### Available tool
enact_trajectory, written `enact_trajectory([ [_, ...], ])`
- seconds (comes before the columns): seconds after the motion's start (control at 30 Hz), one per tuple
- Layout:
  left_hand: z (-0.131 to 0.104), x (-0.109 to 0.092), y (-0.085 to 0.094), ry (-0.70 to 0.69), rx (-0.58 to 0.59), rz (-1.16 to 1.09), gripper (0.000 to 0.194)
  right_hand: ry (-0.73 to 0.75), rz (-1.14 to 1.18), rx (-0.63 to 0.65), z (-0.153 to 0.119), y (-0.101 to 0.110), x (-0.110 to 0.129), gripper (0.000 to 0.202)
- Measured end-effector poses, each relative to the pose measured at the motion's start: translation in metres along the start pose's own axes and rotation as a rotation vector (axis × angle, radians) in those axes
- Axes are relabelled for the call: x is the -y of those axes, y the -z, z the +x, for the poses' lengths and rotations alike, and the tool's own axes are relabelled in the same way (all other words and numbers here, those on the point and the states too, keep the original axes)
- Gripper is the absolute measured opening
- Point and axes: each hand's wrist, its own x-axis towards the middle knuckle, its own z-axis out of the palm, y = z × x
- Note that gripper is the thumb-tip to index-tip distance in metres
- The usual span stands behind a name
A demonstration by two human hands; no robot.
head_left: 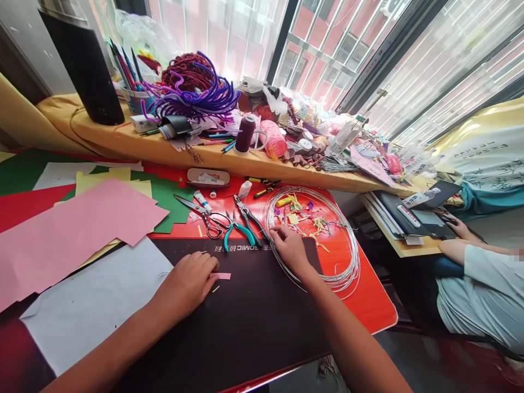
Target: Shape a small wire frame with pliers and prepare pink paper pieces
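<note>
My left hand (191, 283) rests on the black mat (254, 327), its fingers closed on a narrow pink paper strip (221, 276) whose end sticks out to the right. A short thin yellow sliver lies just below the strip. Across the mat, my right hand (289, 251) is over the left side of a coil of silvery wire (352, 256), close to the black-handled pliers (249, 218). Its thumb and forefinger are drawn together; what they hold, if anything, is too small to tell. Teal-handled pliers (232, 232) and open scissors (204, 213) lie between and beyond the hands.
Small coloured paper scraps (315, 224) lie inside the coil. Pink paper sheets (90, 224) and a white sheet (102, 295) spread on the left. Behind runs a crowded ledge with a thread spool (244, 134) and black flask (88, 71). A person (483, 289) sits at the right.
</note>
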Motion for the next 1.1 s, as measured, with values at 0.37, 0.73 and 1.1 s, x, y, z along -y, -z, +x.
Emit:
enact_trajectory([
  [0.37,0.001,0.006,-0.005,-0.018,-0.015,-0.048,0.018,0.069,0.000,0.100,-0.013,-0.017,0.007,0.025],
  [0.73,0.001,0.009,-0.006,0.009,0.008,-0.078,0.023,-0.024,0.305,-0.191,0.012,0.001,-0.004,0.032],
  [1.1,0.001,0.009,-0.004,0.023,0.019,-0.109,0.026,-0.146,0.394,-0.284,0.006,0.023,-0.023,0.039],
])
